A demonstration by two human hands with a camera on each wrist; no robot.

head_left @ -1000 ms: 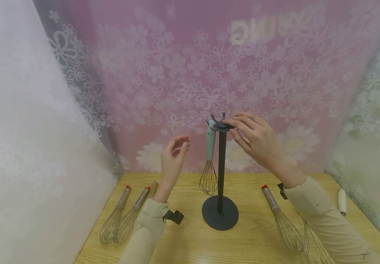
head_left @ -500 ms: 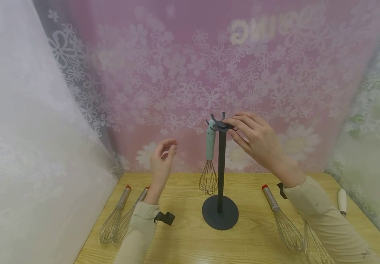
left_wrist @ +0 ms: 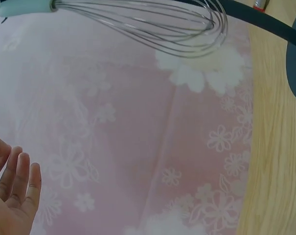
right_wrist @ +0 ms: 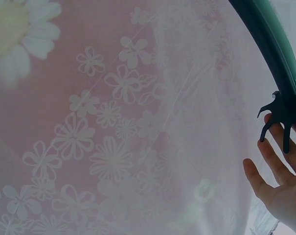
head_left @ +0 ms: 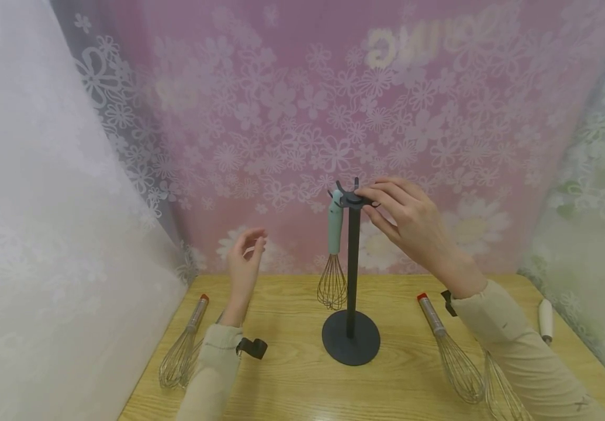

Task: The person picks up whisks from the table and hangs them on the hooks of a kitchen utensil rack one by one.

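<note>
A black stand [head_left: 352,269] with a round base and a crown of hooks stands on the table. From one hook hangs a whisk [head_left: 335,225] with a mint-green handle and wire loops pointing down. My right hand [head_left: 410,213] pinches the hooked top from the right, fingertips over it and thumb at its lower edge. In the right wrist view, the fingers [right_wrist: 272,159] overlap the black hooks [right_wrist: 280,112]. Left of the stand, my left hand [head_left: 244,260] is raised with loosely bent fingers and holds nothing. The left wrist view shows the hanging whisk [left_wrist: 143,24] apart from that hand.
A red-tipped wire whisk [head_left: 183,348] lies at the left, with another partly behind the left sleeve. At the right lie a red-tipped whisk [head_left: 449,348], a whisk [head_left: 502,386] partly under the right sleeve, and a cream-handled tool [head_left: 545,320]. Flowered curtains surround the wooden table [head_left: 291,374].
My left hand has moved left and slightly down, away from the stand and hanging whisk. My right hand has stayed at the stand's top.
</note>
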